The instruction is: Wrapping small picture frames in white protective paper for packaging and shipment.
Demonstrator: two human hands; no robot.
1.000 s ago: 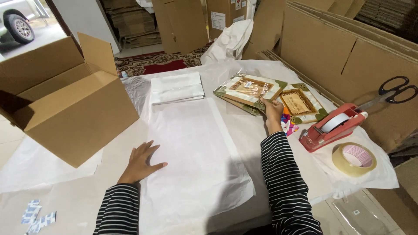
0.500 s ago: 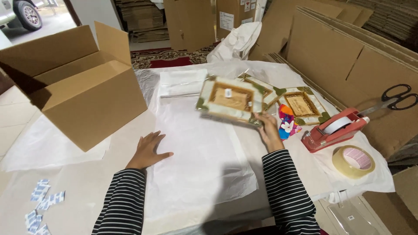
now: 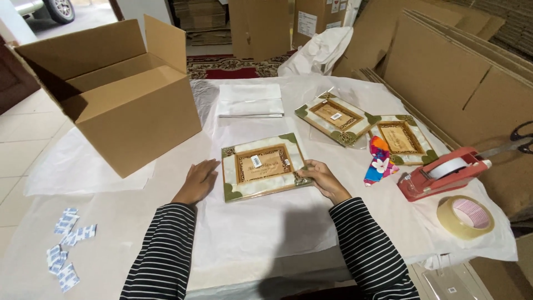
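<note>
Flattened cardboard sheets [image 3: 444,72] lean along the right side of the room, and in front of us stands a table [image 3: 111,222] covered with white paper [image 3: 266,222]. Largest on it is an open cardboard box [image 3: 122,100] at the far left corner, its flaps up. Behind the middle lies a folded stack of white sheets [image 3: 250,100], and toward the far right edge rest two decorated picture frames [image 3: 335,116], one overlapping the other. Near the right edge we see a red tape dispenser [image 3: 444,173], a roll of clear tape [image 3: 465,216] and a small flowered cloth [image 3: 379,161]; a few small blue-and-white packets [image 3: 66,244] lie by the near left corner. In the middle of the tabletop, on the white paper, lies the picture frame [image 3: 261,165] we are handling, face up with green corner ornaments. Our right hand [image 3: 325,179] grips its near right corner, fingers closed on the edge with the thumb on top. Our left hand [image 3: 197,180] rests flat on the paper just beside the frame's left edge, fingers together and holding nothing; we cannot tell whether it touches the frame. We judge the frame to be stiff and fairly light, yet fragile: the glossy face may be glass and the corner ornaments could chip. It is best held by two opposite edges, away from the ornaments, and set down flat, since one corner alone lets it tip.
</note>
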